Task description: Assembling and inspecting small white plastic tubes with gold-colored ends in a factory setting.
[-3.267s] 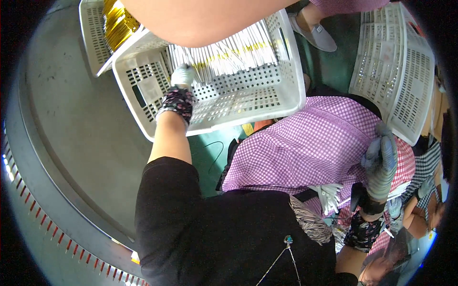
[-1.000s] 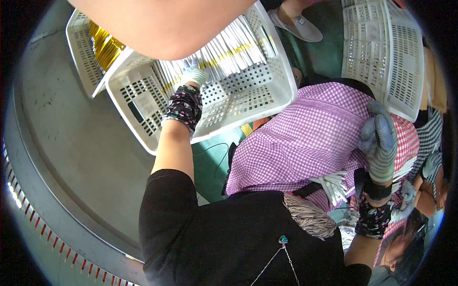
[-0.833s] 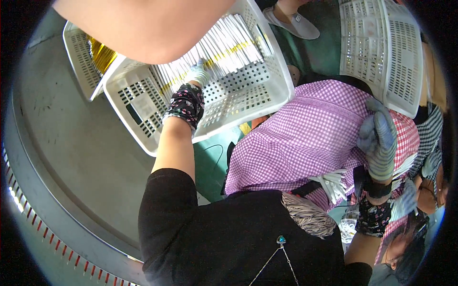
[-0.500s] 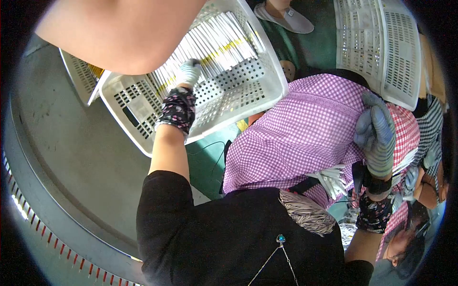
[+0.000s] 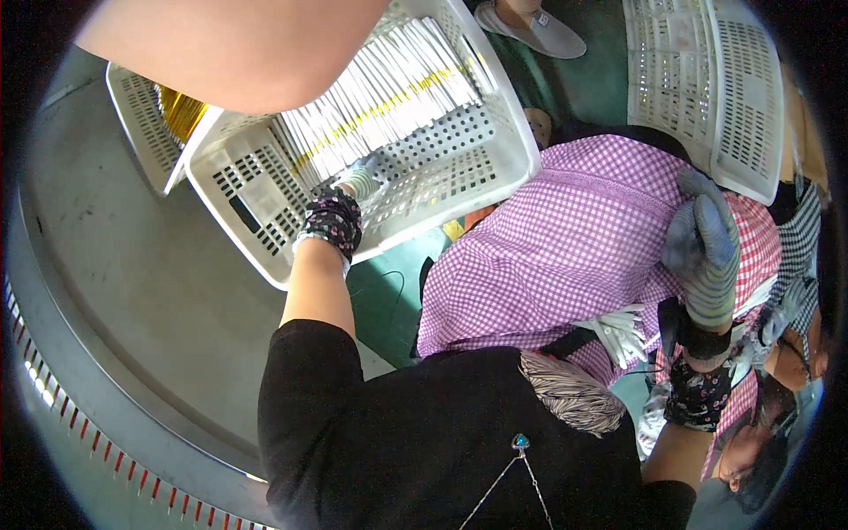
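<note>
My left hand (image 5: pixel 359 180), in a striped glove with a dark floral cuff, reaches into a white perforated basket (image 5: pixel 517 132). It is low over the basket's near side, just below a row of slim white sticks (image 5: pixel 389 93) with yellow bands. Its fingers look stretched out, and nothing shows in them, though they are small and slightly blurred. At the right my right hand (image 5: pixel 702 243) is raised in a similar glove beside the purple checked cloth (image 5: pixel 556 238). Its fingers point up, loosely bent, with nothing visible in them.
A bare limb (image 5: pixel 230 53) covers the upper left, hiding part of the basket. Behind it stands another basket (image 5: pixel 146 132) with yellow items. Stacked white baskets (image 5: pixel 746 115) are at the upper right. White strips (image 5: pixel 623 336) lie by the purple cloth. Other people sit at the right.
My left hand has moved off the white sticks, down toward the basket's near side. The bare limb has shifted slightly up. My right hand has hardly moved.
</note>
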